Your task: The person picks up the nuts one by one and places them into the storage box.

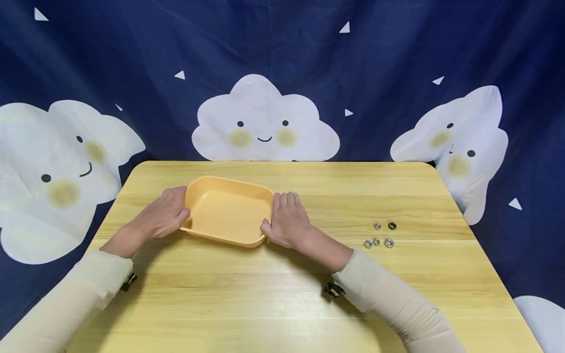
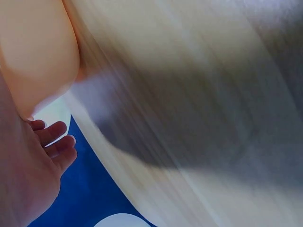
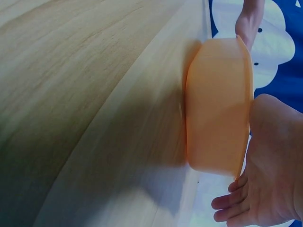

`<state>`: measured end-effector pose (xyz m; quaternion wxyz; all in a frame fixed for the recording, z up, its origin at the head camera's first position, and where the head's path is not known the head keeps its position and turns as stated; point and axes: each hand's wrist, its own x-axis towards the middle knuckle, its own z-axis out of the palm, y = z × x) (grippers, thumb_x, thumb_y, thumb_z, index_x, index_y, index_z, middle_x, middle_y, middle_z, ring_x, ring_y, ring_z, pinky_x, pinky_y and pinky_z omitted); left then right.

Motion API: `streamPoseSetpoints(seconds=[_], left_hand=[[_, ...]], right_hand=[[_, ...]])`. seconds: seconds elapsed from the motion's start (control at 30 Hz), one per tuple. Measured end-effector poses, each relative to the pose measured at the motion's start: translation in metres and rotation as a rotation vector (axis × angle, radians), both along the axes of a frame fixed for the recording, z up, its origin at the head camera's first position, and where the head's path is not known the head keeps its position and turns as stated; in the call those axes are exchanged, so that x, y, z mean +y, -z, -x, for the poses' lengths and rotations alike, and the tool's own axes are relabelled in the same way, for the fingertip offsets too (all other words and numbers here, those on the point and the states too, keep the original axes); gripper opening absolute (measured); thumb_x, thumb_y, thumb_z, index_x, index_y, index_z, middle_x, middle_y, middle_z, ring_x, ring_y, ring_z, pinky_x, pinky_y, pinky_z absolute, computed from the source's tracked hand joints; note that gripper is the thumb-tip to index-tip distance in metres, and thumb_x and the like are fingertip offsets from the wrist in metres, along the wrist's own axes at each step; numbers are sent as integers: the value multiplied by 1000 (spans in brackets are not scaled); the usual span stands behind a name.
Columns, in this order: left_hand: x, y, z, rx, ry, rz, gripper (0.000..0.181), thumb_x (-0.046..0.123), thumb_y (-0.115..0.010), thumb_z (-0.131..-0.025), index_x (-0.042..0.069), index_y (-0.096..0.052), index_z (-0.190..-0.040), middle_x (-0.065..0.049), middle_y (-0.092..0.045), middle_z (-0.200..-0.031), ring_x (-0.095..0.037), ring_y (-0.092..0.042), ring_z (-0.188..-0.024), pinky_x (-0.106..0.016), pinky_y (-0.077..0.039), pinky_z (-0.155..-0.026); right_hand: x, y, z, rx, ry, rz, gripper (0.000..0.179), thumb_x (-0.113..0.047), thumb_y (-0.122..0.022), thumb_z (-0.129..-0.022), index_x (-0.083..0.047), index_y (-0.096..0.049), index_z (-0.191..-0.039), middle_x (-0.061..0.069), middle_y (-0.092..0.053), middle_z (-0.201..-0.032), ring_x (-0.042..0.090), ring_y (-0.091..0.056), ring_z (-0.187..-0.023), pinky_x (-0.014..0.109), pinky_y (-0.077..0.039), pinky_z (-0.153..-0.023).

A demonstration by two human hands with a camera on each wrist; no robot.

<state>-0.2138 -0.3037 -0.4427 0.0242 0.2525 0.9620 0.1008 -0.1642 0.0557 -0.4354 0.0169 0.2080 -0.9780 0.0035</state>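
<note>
Both hands were on one thing: an orange-yellow tray (image 1: 227,213), shallow, round-cornered, left of centre on the far half of the wooden table (image 1: 247,294). Left hand (image 1: 164,214) gripped its left end, thumb over the rim at the near corner, fingers around the outside. Right hand (image 1: 289,220) gripped the right end, thumb at the near right corner, knuckles toward the far side. Neither hand was free.

Tray sat slightly askew, left end farther off than the right. Shadow lay along its near side. Right wrist view put the base at or just above the tabletop; could not tell whether it touched.

To the right of the right hand, well apart from the tray, five nuts lay flat on the table: a silvery nut (image 1: 377,226) and a dark nut (image 1: 390,226) in the far row, three more silvery ones in the near row. No hand touched them.

Step in hand, as I judged it: a two-handed hold to carry or place the tray. Next move seemed to call for an even grip at both ends, the base level with the tabletop, then a release of both ends together once it bore fully. The nuts' side would want some care, since a wide swing rightward could knock them.
</note>
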Motion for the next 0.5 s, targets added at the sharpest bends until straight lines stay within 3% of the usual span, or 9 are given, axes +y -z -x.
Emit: streamPoseSetpoints(seconds=[0.13, 0.3, 0.5], left_hand=[[0, 1, -3, 15, -9, -23, 43, 20, -43, -99, -11, -43, -129, -28, -52, -120, -46, -48, -120, -59, -39, -105], [1, 3, -3, 82, 10, -46, 27, 17, -43, -96, -6, -49, -110, -22, -54, -101, -41, -52, -102, -54, -41, -94], [1, 6, -2, 152, 38, -30, 17, 16, -44, -94, -1, -50, -94, -18, -54, -86, -38, -53, -86, -50, -41, -83]], right_hand=[[-1, 1, 0, 23, -4, -23, 55, -46, -40, -97, 5, -51, -116, 18, -59, -111, 36, -55, -112, 48, -38, -118], [2, 2, 2, 83, -27, -50, 53, -46, -41, -96, 3, -53, -110, 16, -60, -103, 34, -55, -103, 46, -43, -112], [3, 0, 4, 81, -47, -58, 54, -46, -41, -96, 4, -54, -111, 16, -61, -103, 34, -56, -103, 46, -43, -111]])
